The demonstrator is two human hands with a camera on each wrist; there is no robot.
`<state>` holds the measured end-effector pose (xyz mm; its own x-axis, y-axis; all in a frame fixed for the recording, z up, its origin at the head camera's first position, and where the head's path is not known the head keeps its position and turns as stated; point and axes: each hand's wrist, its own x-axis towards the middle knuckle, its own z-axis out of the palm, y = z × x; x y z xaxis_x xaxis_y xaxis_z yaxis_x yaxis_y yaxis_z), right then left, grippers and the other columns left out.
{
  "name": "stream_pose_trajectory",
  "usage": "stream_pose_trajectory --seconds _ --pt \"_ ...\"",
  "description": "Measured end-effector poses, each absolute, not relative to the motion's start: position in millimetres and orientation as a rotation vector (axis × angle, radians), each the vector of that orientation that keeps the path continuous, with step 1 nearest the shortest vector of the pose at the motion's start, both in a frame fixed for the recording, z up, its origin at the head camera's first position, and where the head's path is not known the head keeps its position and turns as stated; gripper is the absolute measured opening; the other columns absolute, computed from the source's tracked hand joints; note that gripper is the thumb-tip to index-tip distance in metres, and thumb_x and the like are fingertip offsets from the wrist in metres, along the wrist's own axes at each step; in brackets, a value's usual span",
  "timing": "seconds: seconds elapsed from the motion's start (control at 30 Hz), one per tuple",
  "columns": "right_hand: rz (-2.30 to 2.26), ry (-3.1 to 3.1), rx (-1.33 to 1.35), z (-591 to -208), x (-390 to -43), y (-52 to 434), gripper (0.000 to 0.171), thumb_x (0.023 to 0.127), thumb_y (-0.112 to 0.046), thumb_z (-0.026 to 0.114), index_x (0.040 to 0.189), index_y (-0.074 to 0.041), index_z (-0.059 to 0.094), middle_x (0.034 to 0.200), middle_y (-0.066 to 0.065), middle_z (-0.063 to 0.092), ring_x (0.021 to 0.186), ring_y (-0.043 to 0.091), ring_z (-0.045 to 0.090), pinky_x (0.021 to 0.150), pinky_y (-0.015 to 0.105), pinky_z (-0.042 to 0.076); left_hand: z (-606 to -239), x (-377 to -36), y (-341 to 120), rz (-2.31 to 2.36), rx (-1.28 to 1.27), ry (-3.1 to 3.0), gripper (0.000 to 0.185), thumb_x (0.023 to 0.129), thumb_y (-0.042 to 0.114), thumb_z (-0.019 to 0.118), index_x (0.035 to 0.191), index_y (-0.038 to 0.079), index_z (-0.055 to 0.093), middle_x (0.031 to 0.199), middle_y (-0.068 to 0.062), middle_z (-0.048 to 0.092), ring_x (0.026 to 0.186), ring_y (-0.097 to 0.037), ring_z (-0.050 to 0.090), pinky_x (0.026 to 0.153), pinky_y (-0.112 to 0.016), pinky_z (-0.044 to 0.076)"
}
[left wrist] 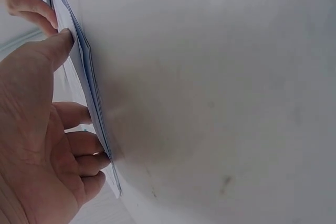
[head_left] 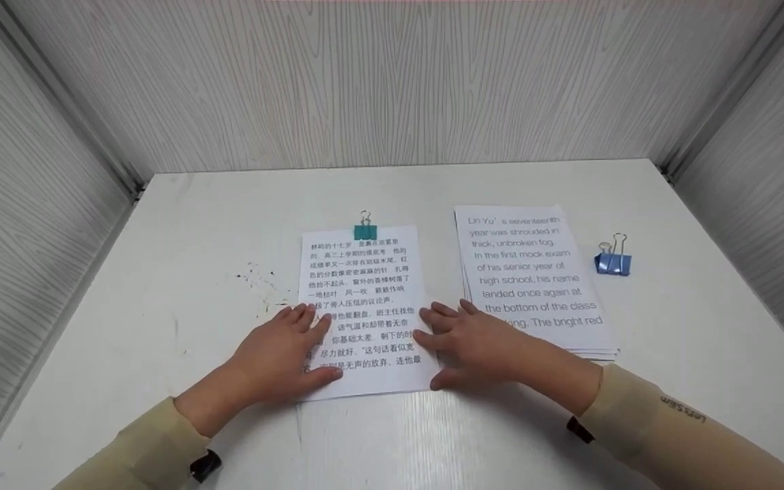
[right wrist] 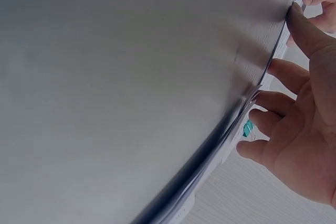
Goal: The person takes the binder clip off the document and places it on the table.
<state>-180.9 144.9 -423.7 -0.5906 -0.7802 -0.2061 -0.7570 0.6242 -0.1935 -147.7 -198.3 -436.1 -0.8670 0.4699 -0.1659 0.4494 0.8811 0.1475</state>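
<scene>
A stack of printed sheets (head_left: 365, 292) with Chinese text lies on the table in the head view. A teal binder clip (head_left: 365, 232) sits at the middle of its top edge, wire handles standing up. My left hand (head_left: 283, 357) rests along the stack's left edge, thumb and fingertips on the paper. Along the right edge is my right hand (head_left: 477, 344), its fingers spread and relaxed, touching the side. The left wrist view shows several layered sheet edges (left wrist: 86, 72) beside the left thumb. In the right wrist view, part of the teal clip (right wrist: 248, 128) shows behind the fingers.
To the right lies a second pile of sheets (head_left: 521, 265) with English text, its lower corner partly behind my right hand and forearm. Beyond it stands a blue binder clip (head_left: 614, 264). Dark specks mark the white table (head_left: 194, 272) on the left. Grained panels (head_left: 392, 88) enclose the table.
</scene>
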Motion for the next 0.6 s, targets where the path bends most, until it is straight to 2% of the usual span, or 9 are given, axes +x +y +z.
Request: stream_pose_trajectory --seconds 0.4,0.6 --pt "-0.160 2.594 -1.263 -426.6 -168.4 161.7 0.079 0.094 -0.057 0.075 0.158 -0.017 0.053 0.168 0.015 0.038 0.157 0.037 0.032 0.125 0.064 0.025 -435.3 -138.2 -183.3 0.143 0.721 2.840 0.092 0.098 0.068 0.058 0.160 0.001 0.045 0.163 -0.027 0.040 0.155 -0.042 0.033 0.129 -0.053 0.021" --pt "-0.176 2.592 -1.235 -426.2 -162.6 166.8 0.080 0.093 -0.058 0.075 0.158 -0.017 0.053 0.169 0.014 0.037 0.157 0.036 0.031 0.126 0.063 0.023 -434.9 -132.9 -176.0 0.111 0.725 2.848 0.093 0.097 0.071 0.058 0.159 0.001 0.046 0.162 -0.027 0.042 0.154 -0.041 0.035 0.129 -0.052 0.023"
